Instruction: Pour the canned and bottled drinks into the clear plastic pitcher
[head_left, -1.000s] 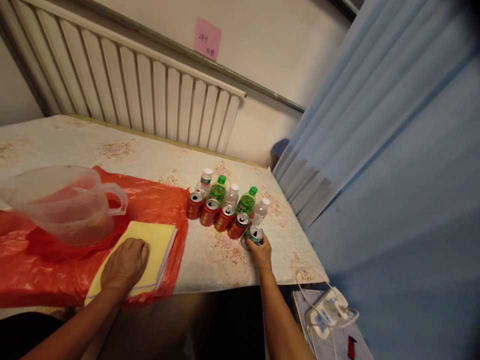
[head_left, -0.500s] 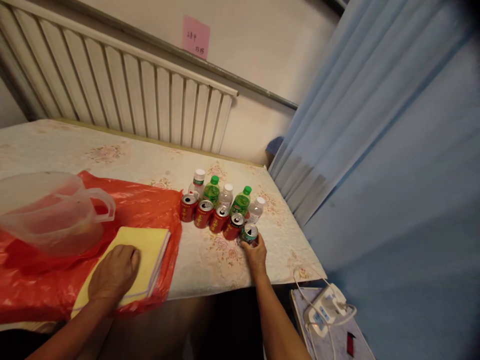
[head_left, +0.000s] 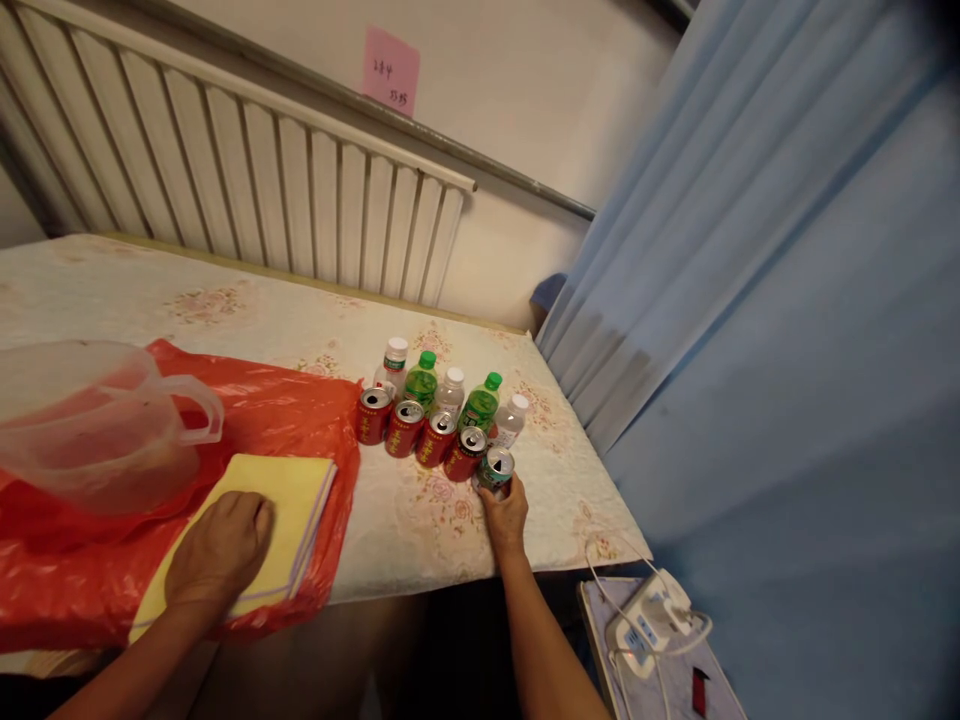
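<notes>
Compared with half a second ago, little has changed: the right hand (head_left: pixel 508 512) keeps its hold on the teal can (head_left: pixel 496 470), and everything appears slightly further left in view. The thumb and fingers curve around the can's lower side, closed to its width. The can stands upright on the desk (head_left: pixel 405 548), at the right end of a slanting row, just beside the last of four red cans (head_left: pixel 373 420); whether they touch is hard to tell. Behind them stand five bottles (head_left: pixel 480 408), three with white caps and two with green.

The left hand (head_left: pixel 223 550) still rests on a folded yellow cloth (head_left: pixel 306 500), knuckles up, curled into a loose fist; I cannot tell whether anything is inside it.

The desk has a pale floral cover. Red plastic sheeting (head_left: pixel 262 385) spreads under the yellow cloth and a clear pitcher (head_left: pixel 97 420), which the left border cuts off. Behind are a white radiator (head_left: pixel 325 205) and a wall with a pink note (head_left: pixel 391 72). A blue curtain (head_left: pixel 750 350) hangs along the right.

Floral cover stretches from the cans to the near edge, and from the teal can to the right edge. Beyond the near right corner, lower down, a power strip (head_left: pixel 646 628) sits on a small stand (head_left: pixel 724 695).
</notes>
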